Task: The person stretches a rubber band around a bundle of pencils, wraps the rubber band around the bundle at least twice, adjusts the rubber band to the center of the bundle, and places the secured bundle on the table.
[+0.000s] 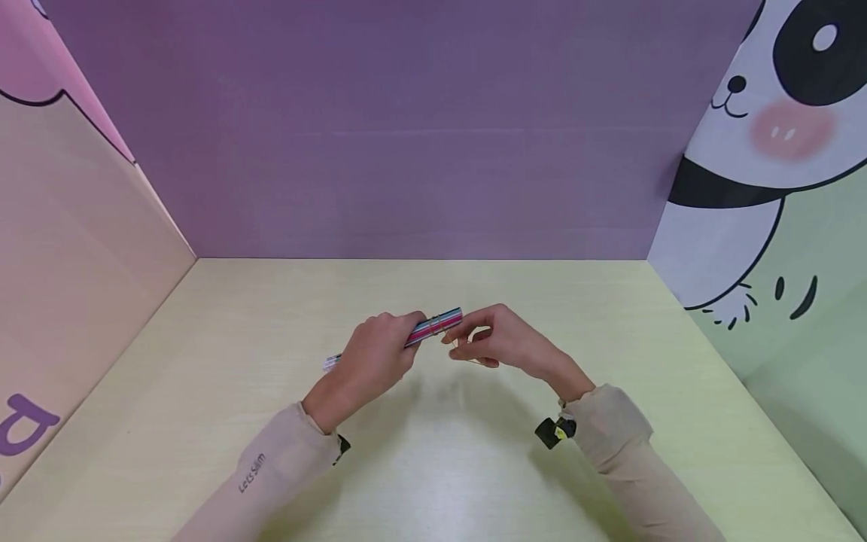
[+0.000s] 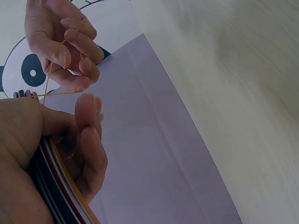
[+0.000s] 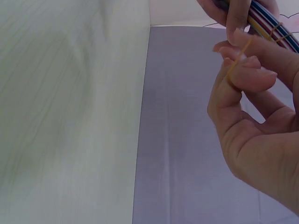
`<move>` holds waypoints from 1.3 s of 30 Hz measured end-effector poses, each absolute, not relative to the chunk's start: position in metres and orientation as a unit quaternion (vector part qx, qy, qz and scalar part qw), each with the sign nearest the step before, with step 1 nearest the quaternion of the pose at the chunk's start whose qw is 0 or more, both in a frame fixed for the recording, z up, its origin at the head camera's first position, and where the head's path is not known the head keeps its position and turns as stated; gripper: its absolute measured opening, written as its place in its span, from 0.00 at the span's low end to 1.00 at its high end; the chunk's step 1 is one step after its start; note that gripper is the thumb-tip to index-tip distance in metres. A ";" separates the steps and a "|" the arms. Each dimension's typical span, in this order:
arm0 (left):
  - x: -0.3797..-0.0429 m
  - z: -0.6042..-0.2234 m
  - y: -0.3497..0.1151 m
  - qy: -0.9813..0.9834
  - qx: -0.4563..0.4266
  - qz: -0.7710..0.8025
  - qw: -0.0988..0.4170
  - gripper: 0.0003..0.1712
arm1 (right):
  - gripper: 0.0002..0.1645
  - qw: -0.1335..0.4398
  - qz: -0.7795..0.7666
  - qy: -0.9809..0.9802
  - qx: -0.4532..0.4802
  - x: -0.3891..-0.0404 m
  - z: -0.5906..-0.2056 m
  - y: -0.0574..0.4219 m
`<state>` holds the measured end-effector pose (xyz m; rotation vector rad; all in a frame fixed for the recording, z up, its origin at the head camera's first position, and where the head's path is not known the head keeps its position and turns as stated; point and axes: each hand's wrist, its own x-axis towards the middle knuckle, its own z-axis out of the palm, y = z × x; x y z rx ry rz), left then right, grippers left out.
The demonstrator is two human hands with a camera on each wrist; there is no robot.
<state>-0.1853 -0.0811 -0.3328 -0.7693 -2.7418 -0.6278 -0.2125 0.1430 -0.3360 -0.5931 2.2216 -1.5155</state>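
My left hand (image 1: 379, 346) grips a bundle of long, thin multicoloured sticks (image 1: 436, 325), held slanting above the table. One end of the bundle points toward my right hand, and the other comes out behind the left wrist. Bands circle the bundle near its right end in the right wrist view. A thin orange rubber band (image 2: 60, 94) stretches from that end to my right hand (image 1: 511, 342). The curled fingers of the right hand hold the band's loop, which crosses the fingertips in the right wrist view. The left palm hides the bundle's middle.
Below both hands lies a pale wood-grain table (image 1: 433, 467). A purple panel (image 1: 420, 135) closes off the back. Side walls flank the table: a pink and cream one (image 1: 81, 211) at left, a green one with a panda drawing (image 1: 799, 248) at right.
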 end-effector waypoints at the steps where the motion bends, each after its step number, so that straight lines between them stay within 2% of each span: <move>1: -0.185 -0.333 -0.082 -0.935 -0.265 -0.203 0.117 0.08 | 0.10 0.193 -0.536 0.794 -0.211 -0.213 -0.336 0.143; 5: -0.185 -0.337 -0.083 -0.938 -0.283 -0.159 0.122 0.09 | 0.11 0.186 -0.515 0.811 -0.206 -0.215 -0.338 0.143; 8: -0.186 -0.342 -0.084 -0.940 -0.293 -0.133 0.117 0.10 | 0.13 0.160 -0.478 0.838 -0.209 -0.216 -0.338 0.143; 14: -0.185 -0.348 -0.083 -0.948 -0.289 -0.104 0.083 0.08 | 0.24 0.042 -0.308 0.906 -0.287 -0.199 -0.330 0.136; 18: -0.182 -0.348 -0.081 -0.955 -0.275 -0.086 0.074 0.10 | 0.29 -0.024 -0.216 0.923 -0.317 -0.185 -0.326 0.129; 24: -0.175 -0.349 -0.075 -0.963 -0.246 -0.071 0.082 0.07 | 0.26 -0.088 -0.140 0.936 -0.310 -0.173 -0.324 0.124; 29: -0.173 -0.351 -0.073 -0.962 -0.239 -0.069 0.110 0.07 | 0.21 -0.106 -0.068 0.943 -0.307 -0.165 -0.319 0.117; 35: -0.176 -0.351 -0.075 -0.971 -0.215 -0.073 0.080 0.05 | 0.13 -0.134 -0.024 0.940 -0.312 -0.160 -0.322 0.109; 39: -0.179 -0.353 -0.075 -0.974 -0.203 -0.074 0.066 0.04 | 0.12 -0.144 -0.009 0.939 -0.313 -0.158 -0.328 0.105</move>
